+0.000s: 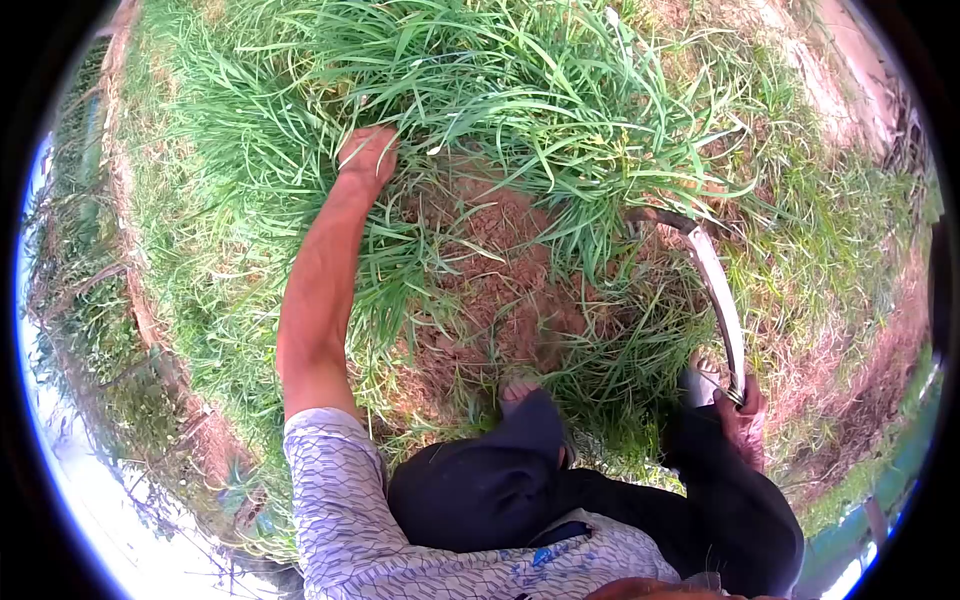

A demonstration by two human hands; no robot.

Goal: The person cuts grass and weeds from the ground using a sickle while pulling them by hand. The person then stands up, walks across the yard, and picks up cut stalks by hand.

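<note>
Now the left grip (pixel 368 155), closure impossible to tell, is nearer the upper-centre grass (pixel 480 80); at lower right, the right grip (pixel 742 425) clamps the sickle (pixel 716 285), hooking up-left toward it.

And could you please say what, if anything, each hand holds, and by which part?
Right hand: the sickle, by its near end. Left hand: in the grass; whether it grips any is hidden.

The left arm (pixel 318 285) stretched up the frame's left half, the left hand (pixel 368 155) upper left of centre with fingers mostly hidden, while the right hand (pixel 743 428) was curled at lower right.
</note>
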